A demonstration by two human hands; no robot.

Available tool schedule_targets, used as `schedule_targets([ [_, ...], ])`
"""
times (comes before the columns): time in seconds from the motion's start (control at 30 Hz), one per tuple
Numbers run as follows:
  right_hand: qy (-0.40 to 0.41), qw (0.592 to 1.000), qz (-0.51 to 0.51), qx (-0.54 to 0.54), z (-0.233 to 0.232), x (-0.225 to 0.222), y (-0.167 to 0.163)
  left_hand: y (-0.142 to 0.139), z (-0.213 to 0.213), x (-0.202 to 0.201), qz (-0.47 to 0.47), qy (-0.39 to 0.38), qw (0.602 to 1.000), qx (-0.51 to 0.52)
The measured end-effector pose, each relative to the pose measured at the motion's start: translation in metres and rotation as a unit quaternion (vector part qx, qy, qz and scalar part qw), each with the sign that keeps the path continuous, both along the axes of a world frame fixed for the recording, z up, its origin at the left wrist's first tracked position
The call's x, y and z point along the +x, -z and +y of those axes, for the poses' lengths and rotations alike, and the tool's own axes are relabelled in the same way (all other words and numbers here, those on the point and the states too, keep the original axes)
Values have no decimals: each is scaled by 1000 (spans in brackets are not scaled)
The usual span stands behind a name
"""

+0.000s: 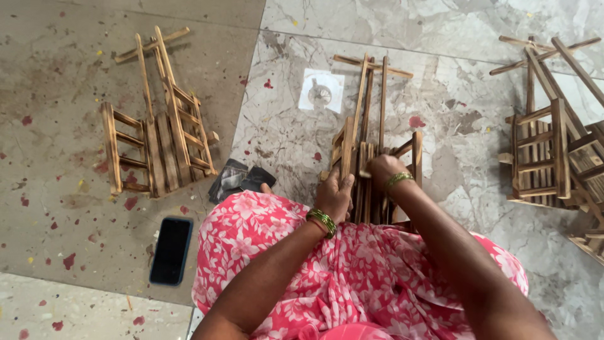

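Note:
A small slatted wooden rack [365,119] stands on its edge on the floor just past my knees. My left hand [333,196] grips its near left slats. My right hand [385,171] is closed on the near end of its middle slats. Both wrists carry green bangles. Pink flowered cloth [352,271] covers my lap below the hands.
A like wooden rack [157,132] lies flat at the left. Two or more such racks [557,151] are stacked at the right edge. A dark phone [170,250] lies by my left knee, and dark sheets of sandpaper [236,179] just beyond it. A white paper square [321,90] lies farther off.

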State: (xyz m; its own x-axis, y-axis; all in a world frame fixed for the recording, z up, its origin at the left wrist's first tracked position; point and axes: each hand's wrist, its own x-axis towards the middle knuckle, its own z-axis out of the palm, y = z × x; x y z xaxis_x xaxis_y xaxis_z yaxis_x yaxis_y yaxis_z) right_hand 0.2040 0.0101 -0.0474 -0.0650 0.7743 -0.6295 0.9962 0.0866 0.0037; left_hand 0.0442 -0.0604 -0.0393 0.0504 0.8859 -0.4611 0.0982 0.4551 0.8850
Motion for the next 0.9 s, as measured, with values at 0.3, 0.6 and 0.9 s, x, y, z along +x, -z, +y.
schedule_targets([
  [0.3, -10, 998, 48, -37, -33, 8, -23, -3, -2, 0, -11, 1, 1000, 22],
  [0.6, -78, 990, -3, 119, -7, 4, 4, 1, 2, -2, -19, 18, 1000, 11],
  [0.9, -93, 987, -11, -129, -56, 2, -1, 22, 4, 0, 36, 25, 991, 130],
])
